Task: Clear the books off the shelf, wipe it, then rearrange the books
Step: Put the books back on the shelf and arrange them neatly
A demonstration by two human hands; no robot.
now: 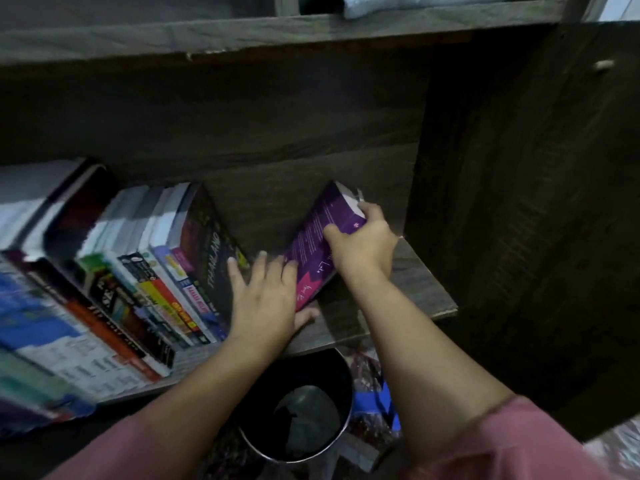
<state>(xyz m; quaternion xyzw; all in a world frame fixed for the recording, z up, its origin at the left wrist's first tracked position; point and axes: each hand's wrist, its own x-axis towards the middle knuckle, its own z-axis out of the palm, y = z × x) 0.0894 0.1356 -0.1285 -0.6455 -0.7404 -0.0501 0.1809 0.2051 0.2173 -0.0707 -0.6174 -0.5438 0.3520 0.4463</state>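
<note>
A purple book (313,237) leans to the right on the dark wooden shelf (408,289). My right hand (363,240) grips its upper edge, thumb on the cover and fingers behind. My left hand (266,296) lies flat with straight fingers in the gap, touching the black "Thailand" book (211,251) on one side and the purple book's lower cover on the other. A row of several books (114,278) leans left across the shelf's left half.
A black round bin (298,410) stands on the floor below the shelf edge, with blue and patterned items (370,400) beside it. A light cloth (415,3) lies on the shelf above. The cabinet's side panel (519,202) rises at the right.
</note>
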